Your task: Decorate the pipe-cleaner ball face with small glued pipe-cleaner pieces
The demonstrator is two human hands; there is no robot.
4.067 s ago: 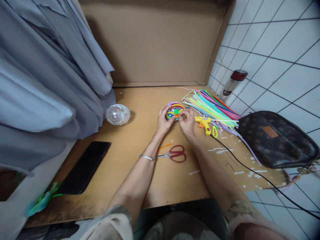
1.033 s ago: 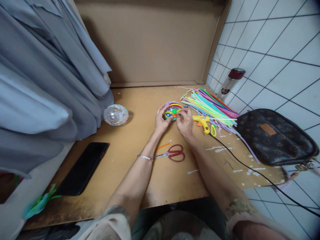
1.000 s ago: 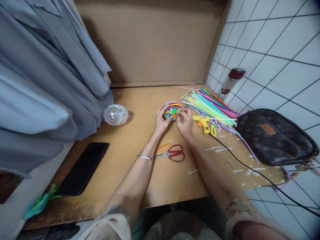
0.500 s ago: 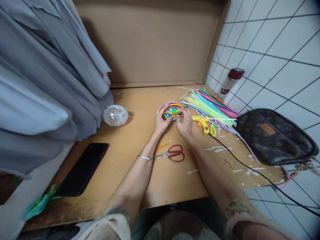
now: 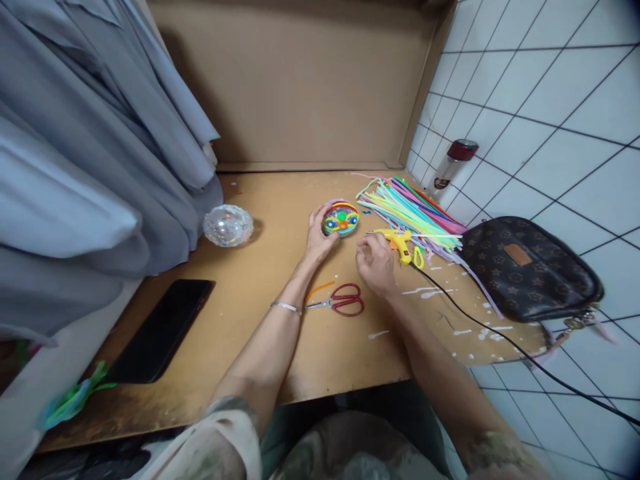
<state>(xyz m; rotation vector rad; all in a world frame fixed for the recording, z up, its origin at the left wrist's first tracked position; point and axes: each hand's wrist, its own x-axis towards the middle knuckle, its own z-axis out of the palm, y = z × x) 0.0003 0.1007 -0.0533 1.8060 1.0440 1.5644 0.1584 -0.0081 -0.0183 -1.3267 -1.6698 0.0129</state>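
Observation:
A round clear ball with colourful decorations (image 5: pixel 342 219) rests in my left hand (image 5: pixel 320 235), whose fingers curve round its left side. Blue, green, orange and yellow pieces form a pattern on its front. My right hand (image 5: pixel 375 261) is apart from the ball, on its right, with bent fingers pinched together; whether something small is between them I cannot make out. Just beyond it lies a yellow glue gun (image 5: pixel 401 245). Red-handled scissors (image 5: pixel 347 301) and an orange strip (image 5: pixel 320 289) lie nearer to me, between my forearms.
Many coloured pipe cleaners (image 5: pixel 413 213) lie at the back right, near a bottle (image 5: pixel 450 167) and a dark bag (image 5: pixel 530 267). A black cord (image 5: pixel 465 312) crosses the right side. On the left are a clear ball (image 5: pixel 229 225), a phone (image 5: pixel 163 330) and a grey curtain (image 5: pixel 100 147).
My right hand has come away from the decorated ball, back towards me and slightly right. The ball stays in my left hand, its front now less covered. The view has shifted slightly.

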